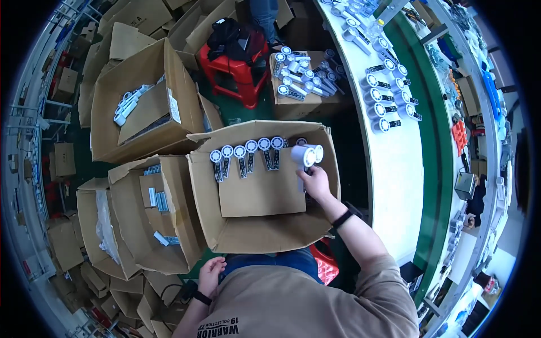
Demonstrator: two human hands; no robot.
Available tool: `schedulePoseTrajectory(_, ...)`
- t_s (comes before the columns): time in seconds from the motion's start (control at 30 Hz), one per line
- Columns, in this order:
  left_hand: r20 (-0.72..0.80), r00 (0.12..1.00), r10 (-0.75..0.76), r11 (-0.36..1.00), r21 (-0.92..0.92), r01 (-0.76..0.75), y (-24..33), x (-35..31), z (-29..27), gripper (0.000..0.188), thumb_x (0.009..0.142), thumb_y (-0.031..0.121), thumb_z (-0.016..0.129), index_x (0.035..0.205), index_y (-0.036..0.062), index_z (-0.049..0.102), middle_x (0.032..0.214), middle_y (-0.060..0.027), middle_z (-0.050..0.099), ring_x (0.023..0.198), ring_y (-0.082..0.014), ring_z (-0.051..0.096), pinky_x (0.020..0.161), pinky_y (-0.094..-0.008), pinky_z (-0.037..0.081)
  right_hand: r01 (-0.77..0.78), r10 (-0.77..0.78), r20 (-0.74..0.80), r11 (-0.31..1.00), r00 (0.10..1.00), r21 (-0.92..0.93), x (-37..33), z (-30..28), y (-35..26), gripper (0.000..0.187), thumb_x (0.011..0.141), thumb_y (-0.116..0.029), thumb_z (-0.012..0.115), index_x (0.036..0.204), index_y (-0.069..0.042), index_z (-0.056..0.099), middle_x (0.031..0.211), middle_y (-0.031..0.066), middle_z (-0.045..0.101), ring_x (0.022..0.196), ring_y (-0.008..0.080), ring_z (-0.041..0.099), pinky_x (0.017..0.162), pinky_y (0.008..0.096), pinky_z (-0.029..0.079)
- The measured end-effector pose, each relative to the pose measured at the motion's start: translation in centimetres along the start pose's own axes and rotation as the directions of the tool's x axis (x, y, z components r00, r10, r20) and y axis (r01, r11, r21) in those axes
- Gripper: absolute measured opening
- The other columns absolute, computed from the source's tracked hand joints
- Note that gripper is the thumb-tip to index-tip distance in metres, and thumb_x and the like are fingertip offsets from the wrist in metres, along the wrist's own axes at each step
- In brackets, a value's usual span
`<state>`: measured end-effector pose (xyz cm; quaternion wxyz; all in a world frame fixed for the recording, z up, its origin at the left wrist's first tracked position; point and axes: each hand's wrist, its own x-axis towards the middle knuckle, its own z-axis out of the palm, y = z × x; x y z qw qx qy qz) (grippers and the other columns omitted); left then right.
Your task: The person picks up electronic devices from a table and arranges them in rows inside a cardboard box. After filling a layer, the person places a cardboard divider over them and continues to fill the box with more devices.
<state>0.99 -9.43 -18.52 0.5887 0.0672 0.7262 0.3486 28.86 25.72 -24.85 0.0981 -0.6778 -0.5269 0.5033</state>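
My right hand (315, 183) is closed round white handheld fans (306, 157), with two round heads showing side by side above its fingers. It is held over the right part of an open cardboard box (265, 230) in front of me. Along the far side of this box lies a row of similar fans (239, 152), round heads away from me and dark-panelled handles toward me. A flat cardboard sheet (262, 194) lies below their handles. Beside my lap, just outside the box's near left corner, my left hand (212, 275) hangs with loosely bent fingers and nothing in it.
On the right runs a long white table (394, 186) with fans in rows. Ahead, more fans are heaped on a carton (307, 104), beside a red stool (239, 73) carrying a black bag. Open cartons (152, 214) crowd my left, some holding small blue-and-white boxes.
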Motion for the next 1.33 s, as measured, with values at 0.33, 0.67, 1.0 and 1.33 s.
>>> schedulePoseTrajectory(0.33, -0.135, 0.971, -0.198, 0.98, -0.051, 0.193, -2.6, 0.0, -6.7, 0.02, 0.095, 0.004, 0.049, 0.111, 0.0, 0.058, 0.108, -0.0088, 0.063, 0.095, -0.0145, 0.061, 0.082, -0.0257, 0.049, -0.212, -0.076, -0.446, 0.801, 0.892, -0.56, 16.4, 13.6, 10.9, 0.034, 0.079, -0.033, 0.065, 0.094, -0.003, 0.068, 0.103, 0.0246, 0.058, 0.098, 0.0401, 0.055, 0.087, 0.0456, 0.046)
schedulePoseTrajectory(0.67, -0.13, 0.969, -0.209, 0.977, -0.072, 0.201, -3.2, 0.2, -7.2, 0.02, 0.094, 0.003, 0.049, 0.111, 0.0, 0.059, 0.107, -0.0088, 0.064, 0.095, -0.0147, 0.061, 0.081, -0.0262, 0.049, -0.263, -0.024, -0.469, 0.801, 0.883, -0.538, 17.1, 14.9, 9.8, 0.038, 0.082, -0.038, 0.063, 0.099, -0.005, 0.068, 0.108, 0.0246, 0.055, 0.104, 0.0397, 0.052, 0.089, 0.0452, 0.046)
schedulePoseTrajectory(1.0, -0.1, 0.984, -0.144, 0.989, 0.029, 0.148, -3.0, -0.3, -4.8, 0.02, 0.094, 0.003, 0.049, 0.11, -0.0005, 0.06, 0.106, -0.0088, 0.064, 0.093, -0.0148, 0.062, 0.081, -0.0261, 0.049, -0.287, 0.075, -0.433, 0.846, 0.898, -0.449, 15.8, 13.3, 8.1, 0.042, 0.081, -0.036, 0.063, 0.11, -0.006, 0.063, 0.131, 0.0245, 0.042, 0.117, 0.0403, 0.044, 0.097, 0.0482, 0.04)
schedulePoseTrajectory(1.33, 0.183, 0.982, 0.039, 0.997, 0.062, -0.051, 0.2, 0.1, 1.3, 0.023, 0.095, 0.007, 0.049, 0.116, -0.0012, 0.054, 0.108, -0.0118, 0.062, 0.095, -0.019, 0.061, 0.082, -0.0279, 0.05, 0.024, -0.036, 0.039, 0.962, 0.999, 0.272, -4.8, 5.1, 8.0, 0.042, 0.078, -0.023, 0.066, 0.116, -0.005, 0.059, 0.128, 0.0255, 0.048, 0.115, 0.0319, 0.052, 0.099, 0.0461, 0.04)
